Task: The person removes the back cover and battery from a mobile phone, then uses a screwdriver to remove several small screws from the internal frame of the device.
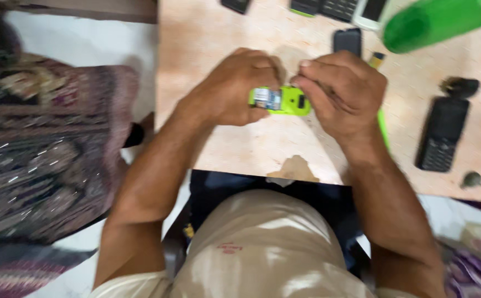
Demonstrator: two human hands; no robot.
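Lime-green phone shell (pixel 290 101), innards bared at one end, pinched in left hand (pixel 235 88) and right hand (pixel 342 91) grips.

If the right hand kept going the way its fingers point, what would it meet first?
The right hand points leftward at the green phone both hands grip, so it meets that first, then the left hand beyond, as far as depth shows.

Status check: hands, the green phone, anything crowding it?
Left hand and right hand both grip green phone, its back open, above the table. Black phone lies right, apart. Green bottle top right. Nothing blocking.
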